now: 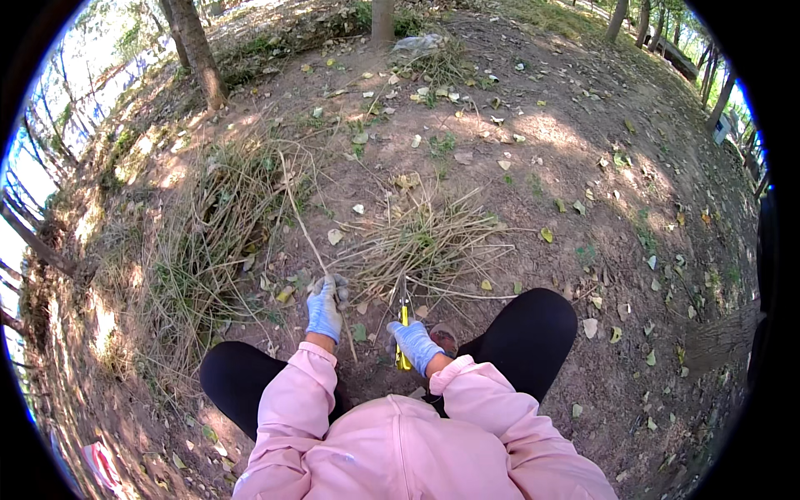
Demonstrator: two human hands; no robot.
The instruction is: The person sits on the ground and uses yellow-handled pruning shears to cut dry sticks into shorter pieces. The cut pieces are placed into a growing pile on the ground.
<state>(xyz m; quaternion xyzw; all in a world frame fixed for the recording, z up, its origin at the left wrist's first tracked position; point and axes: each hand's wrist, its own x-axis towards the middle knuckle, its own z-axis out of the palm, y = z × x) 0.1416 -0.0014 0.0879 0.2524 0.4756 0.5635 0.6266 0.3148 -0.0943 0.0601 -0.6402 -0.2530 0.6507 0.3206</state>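
My left hand (327, 306), in a light blue and grey work glove, is closed around a long dry stalk (300, 219) that slants up and away to the left. Its lower end comes out beneath the hand. In my gloved right hand (414, 342) is a pair of pruning shears (404, 312) with yellow handles, its blades pointing away from me. The blades lie over the near edge of a loose pile of cut dry stalks (431, 240). Whether the blades are apart is hard to tell.
Left of the pile spreads a larger heap of dry grass (212, 244) with green blades. My bent knees (531, 331) frame the near ground. Fallen leaves dot the soil. A tree trunk (199, 56) rises at the upper left, another trunk (382, 22) at the top. A pink item (102, 465) lies lower left.
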